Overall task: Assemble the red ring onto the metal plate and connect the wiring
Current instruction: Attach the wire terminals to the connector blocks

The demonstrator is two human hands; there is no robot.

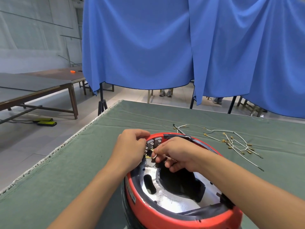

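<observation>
The red ring [148, 210] sits around the shiny metal plate [175, 200] on the green table cloth [66, 176], close to the front edge. Grey terminal blocks [154, 142] with brass tabs line the ring's far inner side. My left hand [130, 149] grips the ring's far left rim beside those blocks. My right hand [178, 154] reaches over the plate and pinches a white wire [166, 157] whose brass terminal [152, 150] lies at the tabs. My right hand hides part of the wire.
Several loose white wires with brass terminals [236, 142] lie on the cloth to the right of the ring. A black cable tie [180, 131] rests behind the ring. Blue curtains [165, 47] hang beyond the table's far edge; wooden tables [41, 90] stand at the left.
</observation>
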